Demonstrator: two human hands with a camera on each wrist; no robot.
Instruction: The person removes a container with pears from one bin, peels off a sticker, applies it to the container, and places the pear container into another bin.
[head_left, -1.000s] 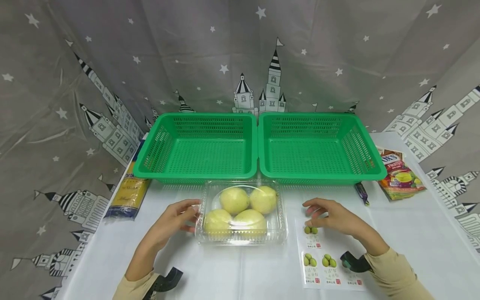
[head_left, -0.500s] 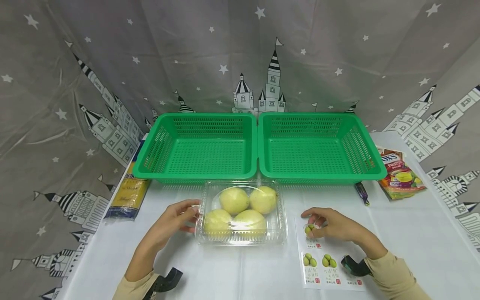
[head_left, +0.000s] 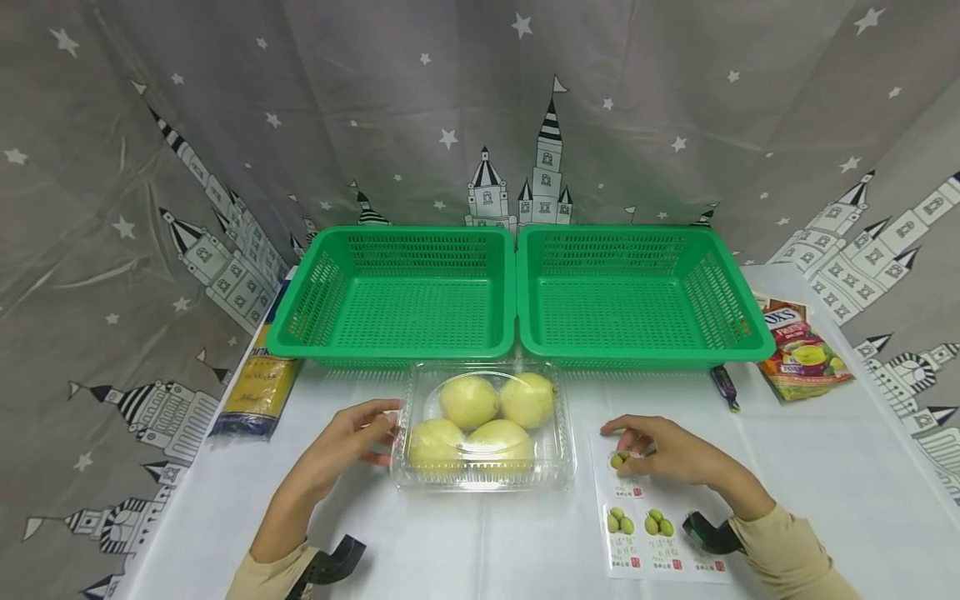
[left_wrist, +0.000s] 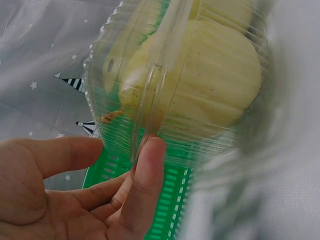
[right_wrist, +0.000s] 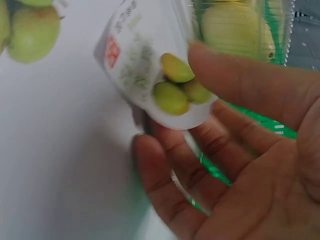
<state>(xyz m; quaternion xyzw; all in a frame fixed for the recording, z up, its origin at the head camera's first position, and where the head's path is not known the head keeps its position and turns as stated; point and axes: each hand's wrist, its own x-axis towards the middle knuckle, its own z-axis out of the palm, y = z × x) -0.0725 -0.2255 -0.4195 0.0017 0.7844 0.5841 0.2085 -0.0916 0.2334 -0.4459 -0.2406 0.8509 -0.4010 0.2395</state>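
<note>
A clear plastic clamshell box of several large pale yellow fruits stands closed in the middle of the table. My left hand is at its left side; in the left wrist view a fingertip touches the box's rim while the thumb stays apart. To the right of the box lies a white sheet of stickers printed with green fruit and small writing. My right hand pinches the rounded end of one sticker, thumb on the print and fingers beneath. That end curls up from the sheet.
Two green plastic baskets stand side by side behind the box. A yellow and blue packet lies at the left. A red snack bag and a small purple wrapped sweet lie at the right. A patterned grey curtain hangs behind.
My right hand has come down slightly toward the near side onto the top left sticker and now pinches its end. The left hand and the box have not moved.
</note>
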